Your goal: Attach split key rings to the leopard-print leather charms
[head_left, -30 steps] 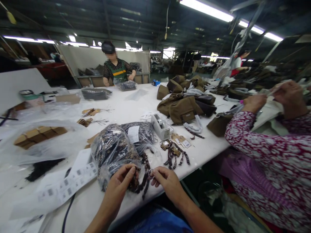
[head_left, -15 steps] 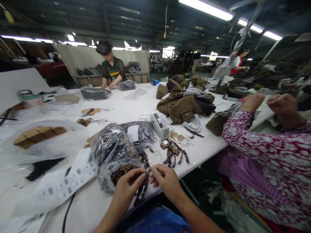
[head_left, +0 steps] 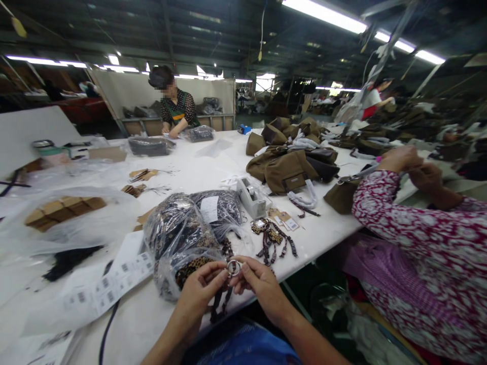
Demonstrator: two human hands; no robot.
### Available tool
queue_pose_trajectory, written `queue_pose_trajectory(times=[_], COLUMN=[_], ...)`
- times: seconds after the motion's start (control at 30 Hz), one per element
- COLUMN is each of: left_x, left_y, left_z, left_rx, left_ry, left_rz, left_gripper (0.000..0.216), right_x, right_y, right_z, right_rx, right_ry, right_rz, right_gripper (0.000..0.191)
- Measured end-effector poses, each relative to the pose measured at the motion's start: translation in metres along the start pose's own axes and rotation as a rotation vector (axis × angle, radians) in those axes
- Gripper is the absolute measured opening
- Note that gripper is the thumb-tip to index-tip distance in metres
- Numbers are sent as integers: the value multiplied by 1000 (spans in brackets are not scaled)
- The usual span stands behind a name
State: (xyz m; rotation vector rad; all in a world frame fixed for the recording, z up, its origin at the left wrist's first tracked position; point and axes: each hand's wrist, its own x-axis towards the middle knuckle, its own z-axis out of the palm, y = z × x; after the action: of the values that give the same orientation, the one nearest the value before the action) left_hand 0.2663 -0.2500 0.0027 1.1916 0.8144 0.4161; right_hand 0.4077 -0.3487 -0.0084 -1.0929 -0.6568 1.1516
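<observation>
Between my fingertips, low in the middle of the head view, is a metal key ring (head_left: 233, 267). Dark beaded straps (head_left: 217, 304) hang below it. My left hand (head_left: 203, 284) pinches the ring's left side with thumb and forefinger. On its right side my right hand (head_left: 256, 281) grips with thumb and fingers. Just beyond my left hand lies a clear plastic bag (head_left: 178, 228) filled with leopard-print and dark pieces. Several leopard-print charms with dark straps (head_left: 274, 235) lie to the right of it, beside tan and white hang tags (head_left: 285, 220).
A tape dispenser (head_left: 251, 198) stands behind the charms, with olive bags (head_left: 291, 170) heaped beyond. Barcode label sheets (head_left: 102, 289) and a plastic bag of cardboard pieces (head_left: 64, 210) lie left. A co-worker's patterned sleeve (head_left: 411, 218) is close on the right; another person (head_left: 178, 109) works across the table.
The key ring has turned to face me and shows more fully between my fingers. My hands have barely shifted. The co-worker on the right has brought both hands together.
</observation>
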Motion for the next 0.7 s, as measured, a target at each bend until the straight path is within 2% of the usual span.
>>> queue_pose_trajectory(times=[0.17, 0.27, 0.33, 0.47, 0.53, 0.7], left_x=[-1, -2, -1, -1, -1, -6], left_y=[-3, -4, -4, -2, -1, 0], left_z=[2, 4, 5, 2, 0, 2], left_rx=[-47, -41, -25, 120, 216, 437], left_ry=[-55, -70, -80, -18, 25, 9], left_rz=[-85, -79, -54, 121, 253, 481], left_gripper=[43, 42, 40, 30, 23, 12], right_x=[2, 2, 1, 1, 2, 1], right_y=[4, 3, -1, -13, -16, -15], right_z=[-3, -4, -5, -6, -8, -7], right_rx=[-36, -135, -294, -729, -830, -868], right_ry=[-45, -42, -14, 92, 129, 66], right_rz=[-15, -33, -83, -308, -361, -164], right_gripper=[50, 40, 29, 18, 16, 20])
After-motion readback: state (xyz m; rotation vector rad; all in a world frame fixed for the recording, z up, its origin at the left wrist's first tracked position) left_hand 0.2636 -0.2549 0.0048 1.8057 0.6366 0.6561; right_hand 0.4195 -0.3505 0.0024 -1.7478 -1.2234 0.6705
